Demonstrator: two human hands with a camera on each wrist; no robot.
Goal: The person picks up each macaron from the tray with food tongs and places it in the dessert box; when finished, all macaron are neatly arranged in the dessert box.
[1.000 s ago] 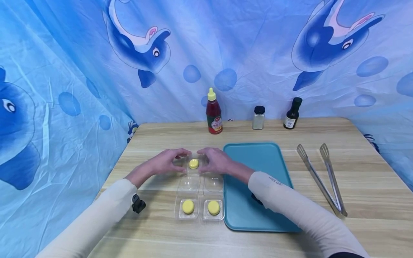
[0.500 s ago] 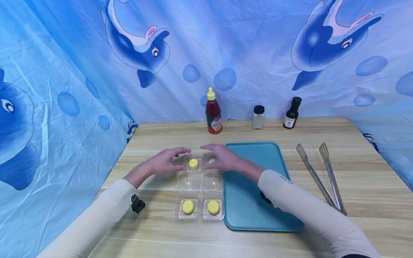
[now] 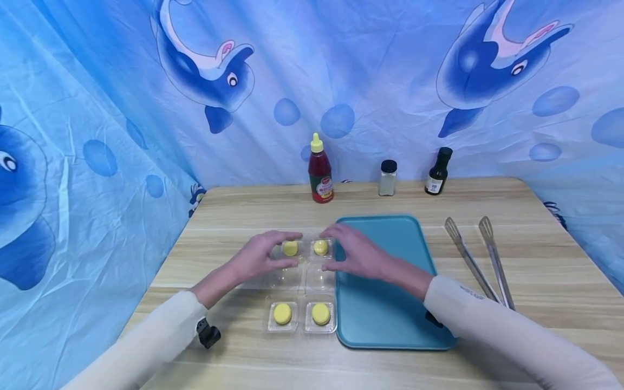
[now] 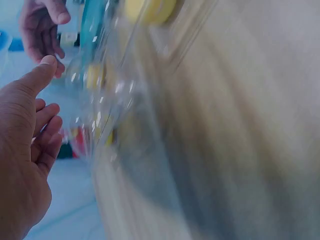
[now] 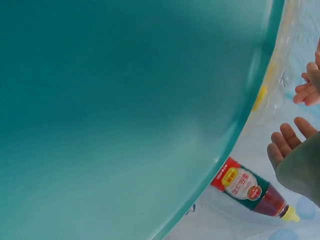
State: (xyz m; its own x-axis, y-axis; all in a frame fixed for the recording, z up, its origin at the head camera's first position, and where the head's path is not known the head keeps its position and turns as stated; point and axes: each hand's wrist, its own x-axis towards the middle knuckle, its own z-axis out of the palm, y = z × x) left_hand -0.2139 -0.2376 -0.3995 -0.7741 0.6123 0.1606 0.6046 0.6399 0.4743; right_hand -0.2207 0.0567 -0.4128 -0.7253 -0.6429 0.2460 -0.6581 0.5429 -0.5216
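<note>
Clear plastic boxes stand in two rows, each with a round yellow piece like a macaron. In the near row are the left box (image 3: 271, 323) with its macaron (image 3: 283, 313) and the right box (image 3: 332, 325) with its macaron (image 3: 320, 314); domed clear lids (image 3: 320, 277) lie behind them. Beyond are the far-left macaron (image 3: 290, 248) and the far-right macaron (image 3: 320, 247). My left hand (image 3: 265, 255) is over the left side of the boxes, thumb and fingers spread apart. My right hand (image 3: 362, 252) faces it from the right, fingers loosely bent, holding nothing.
A teal tray (image 3: 385, 319) lies right of the boxes, partly under my right arm. Metal tongs (image 3: 472, 260) lie farther right. A red sauce bottle (image 3: 320, 173), a small black-lidded jar (image 3: 387, 179) and a dark bottle (image 3: 437, 172) stand along the back edge.
My right hand has moved right, off the far boxes, uncovering the far-right macaron. My left hand has shifted slightly right and towards me. The boxes stay in place.
</note>
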